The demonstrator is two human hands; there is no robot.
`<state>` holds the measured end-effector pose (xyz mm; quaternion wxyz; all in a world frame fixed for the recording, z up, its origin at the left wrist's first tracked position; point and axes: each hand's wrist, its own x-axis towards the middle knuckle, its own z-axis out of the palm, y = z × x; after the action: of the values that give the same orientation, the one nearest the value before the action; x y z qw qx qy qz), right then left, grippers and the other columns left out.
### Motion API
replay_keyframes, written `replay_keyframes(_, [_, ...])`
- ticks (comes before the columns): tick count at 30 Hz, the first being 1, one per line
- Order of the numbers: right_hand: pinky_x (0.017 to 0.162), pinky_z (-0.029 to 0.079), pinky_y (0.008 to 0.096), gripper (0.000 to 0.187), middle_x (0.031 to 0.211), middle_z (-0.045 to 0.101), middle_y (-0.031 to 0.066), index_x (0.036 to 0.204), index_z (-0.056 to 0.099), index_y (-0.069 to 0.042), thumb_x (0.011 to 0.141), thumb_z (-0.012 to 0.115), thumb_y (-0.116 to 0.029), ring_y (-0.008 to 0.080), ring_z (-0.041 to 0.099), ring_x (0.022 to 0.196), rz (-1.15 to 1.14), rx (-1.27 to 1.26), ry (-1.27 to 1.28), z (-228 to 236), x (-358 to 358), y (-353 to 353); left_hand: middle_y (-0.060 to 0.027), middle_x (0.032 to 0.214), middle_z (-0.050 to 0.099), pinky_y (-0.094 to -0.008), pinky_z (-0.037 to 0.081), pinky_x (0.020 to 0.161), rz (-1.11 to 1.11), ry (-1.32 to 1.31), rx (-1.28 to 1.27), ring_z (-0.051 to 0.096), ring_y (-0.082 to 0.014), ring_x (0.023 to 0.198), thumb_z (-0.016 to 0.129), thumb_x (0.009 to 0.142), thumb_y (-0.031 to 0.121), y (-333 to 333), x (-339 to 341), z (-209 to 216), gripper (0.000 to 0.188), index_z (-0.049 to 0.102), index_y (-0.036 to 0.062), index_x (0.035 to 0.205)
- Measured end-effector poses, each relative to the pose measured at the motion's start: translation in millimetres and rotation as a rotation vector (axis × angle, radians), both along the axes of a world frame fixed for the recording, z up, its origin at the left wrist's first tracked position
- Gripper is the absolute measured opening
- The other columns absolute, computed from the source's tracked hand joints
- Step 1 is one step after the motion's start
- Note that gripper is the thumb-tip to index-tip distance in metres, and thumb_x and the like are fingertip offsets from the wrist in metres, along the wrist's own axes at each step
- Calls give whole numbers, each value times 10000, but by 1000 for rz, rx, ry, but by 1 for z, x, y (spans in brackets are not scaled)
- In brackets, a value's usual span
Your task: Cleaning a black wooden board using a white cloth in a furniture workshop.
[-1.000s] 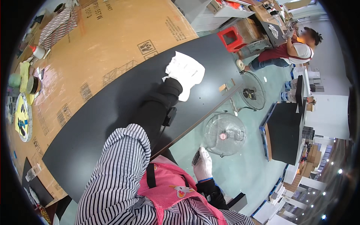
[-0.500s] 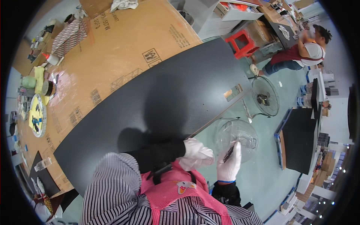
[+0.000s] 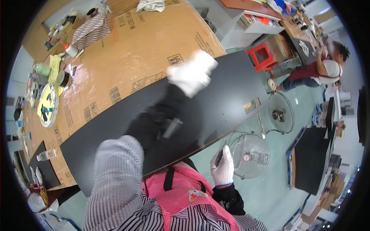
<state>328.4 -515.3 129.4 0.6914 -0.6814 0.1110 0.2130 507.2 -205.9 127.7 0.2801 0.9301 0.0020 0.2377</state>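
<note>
A long dark grey board lies across the cardboard-covered table in front of me. Over its far edge reaches my left hand, in a white glove; motion smears its fingers, so their grip is hidden. Beyond the near edge of the board, my right hand, also gloved in white, is closed around a small dark object with a thin tip. What kind of object it is cannot be made out. A brownish rectangular patch shows near the right end of the board.
Two floor fans stand at the right: a near fan close to my right hand and a far fan. A red stool and a co-worker are farther off. Glue bottle, jar and yellow-lined tray sit on the table's left.
My left hand has swung from near my body out over the board to its far edge. My right hand has drawn slightly left and lower, still holding the dark object. The view has shifted.
</note>
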Motion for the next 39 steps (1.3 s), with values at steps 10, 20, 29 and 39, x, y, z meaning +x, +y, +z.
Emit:
replay_keyframes(10, [845,527,269,301,1102,658,56,1275,601,-41,987,643,-118,100,636,998,-616,402,468,-35,-24,-62,-120,1096,740,-424,536,960,173,370,37,692,-318,1053,610,874,330,36,-16,-84,350,719,196,1180])
replay_keyframes(20, [609,395,244,253,819,558,-50,982,658,-101,1008,685,-351,56,517,717,-203,224,362,9,-14,65,-119,976,731,-387,535,585,847,155,-285,675,-232,737,684,949,187,388,-329,-91,309,633,19,1203])
replay_keyframes(29, [568,498,260,351,911,651,33,1261,596,-11,1027,631,-269,105,608,699,325,439,71,-20,39,253,-163,1356,626,-354,494,1020,727,-164,134,611,-249,1213,676,968,173,390,-362,-19,598,462,7,1502])
replay_keyframes(39, [550,502,256,366,675,650,4,929,706,-27,1063,535,-322,124,631,630,1130,-36,338,-31,-41,117,-178,1058,723,-438,530,900,493,516,79,678,-356,1008,679,937,322,245,-337,-87,315,740,56,1094])
